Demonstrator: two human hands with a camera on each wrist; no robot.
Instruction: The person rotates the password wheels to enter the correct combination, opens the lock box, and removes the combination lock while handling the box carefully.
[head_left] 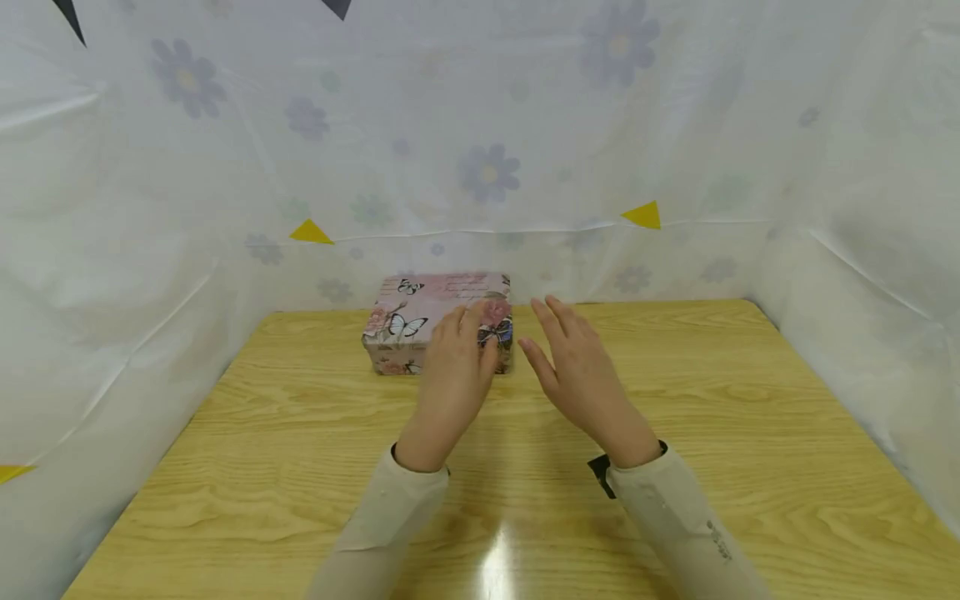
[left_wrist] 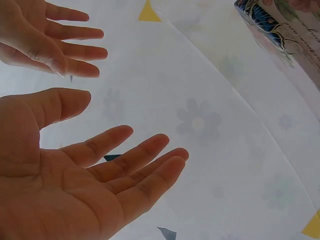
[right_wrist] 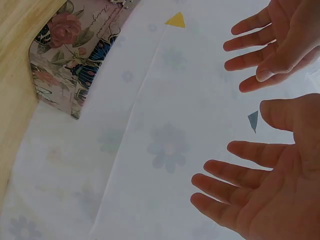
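Note:
A pink rectangular box [head_left: 442, 304] printed with butterflies and roses sits lid-up near the back of the wooden table. My left hand [head_left: 453, 367] is raised in front of it, fingers extended, overlapping the box's right half in the head view. To the right of the box is my right hand [head_left: 581, 371], its fingers straight and thumb spread. Both palms are bare and turned partly toward each other in the wrist views. The box's corner [right_wrist: 75, 55] shows at the upper left of the right wrist view, apart from the fingers.
The wood-grain table [head_left: 720, 417] ends against a white flower-printed sheet [head_left: 555, 108] at the back and sides. Yellow triangles [head_left: 642, 215] mark the back sheet. A small black piece [head_left: 602, 477] shows beside the right cuff.

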